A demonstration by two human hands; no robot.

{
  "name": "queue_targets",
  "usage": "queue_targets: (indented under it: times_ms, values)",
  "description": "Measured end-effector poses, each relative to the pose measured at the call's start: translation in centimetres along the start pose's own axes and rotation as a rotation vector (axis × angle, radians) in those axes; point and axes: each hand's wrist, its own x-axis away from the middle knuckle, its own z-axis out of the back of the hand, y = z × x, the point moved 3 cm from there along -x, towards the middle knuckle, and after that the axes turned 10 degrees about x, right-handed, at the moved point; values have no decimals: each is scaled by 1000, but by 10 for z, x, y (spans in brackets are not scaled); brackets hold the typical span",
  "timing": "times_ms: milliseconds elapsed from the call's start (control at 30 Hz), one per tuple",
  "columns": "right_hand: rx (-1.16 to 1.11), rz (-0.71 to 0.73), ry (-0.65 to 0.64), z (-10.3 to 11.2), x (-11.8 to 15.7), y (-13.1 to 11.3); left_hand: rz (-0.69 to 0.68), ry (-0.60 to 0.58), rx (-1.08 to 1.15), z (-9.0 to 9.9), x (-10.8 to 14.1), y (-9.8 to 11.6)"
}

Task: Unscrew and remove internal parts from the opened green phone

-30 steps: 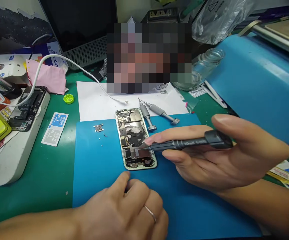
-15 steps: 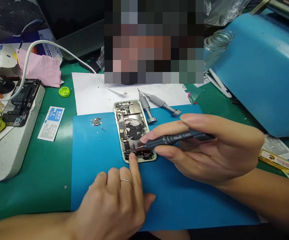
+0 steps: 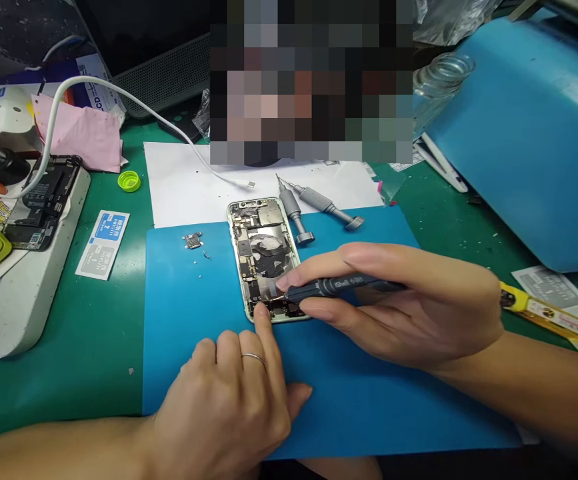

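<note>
An opened phone (image 3: 265, 250) lies on a blue mat (image 3: 193, 293), its circuit boards and coil exposed. My right hand (image 3: 393, 300) is closed around a dark pen-like tool (image 3: 339, 287), whose thin tip points left over the phone's lower part. Whether the tip touches the phone I cannot tell. My left hand (image 3: 233, 393) has its index fingertip on the phone's lower edge, the other fingers curled and the thumb sticking out; nothing shows in it. Left of the phone sits a small metal part (image 3: 193, 241) with tiny pieces beside it.
Two grey screwdrivers (image 3: 291, 210) lie right of the phone's top. Behind are white paper (image 3: 183, 193) and a white cable (image 3: 119, 93). At left are a green cap (image 3: 129, 181), a card (image 3: 103, 245) and another opened phone (image 3: 43, 200). A yellow tool (image 3: 553, 317) lies far right.
My right hand and the dark tool have shifted slightly left, the tip now lower on the phone. The left index fingertip has moved slightly left and up.
</note>
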Motion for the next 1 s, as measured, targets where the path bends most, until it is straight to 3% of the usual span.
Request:
queue_targets:
  times_ms: [333, 533, 733, 900, 1000]
  values:
    - [-9, -10, -29, -2, 9, 0, 18, 23, 10, -1, 0, 2]
    - [-19, 118, -78, -1, 6, -4, 17, 11, -13, -3, 0, 2]
    - [2, 141, -111, -4, -1, -10, 10, 42, 0, -4, -1, 2]
    - [80, 147, -9, -5, 0, -10, 22, 54, 23, -4, -1, 2]
    - [11, 151, -81, -2, -2, -12, 11, 39, 4, -2, -1, 3]
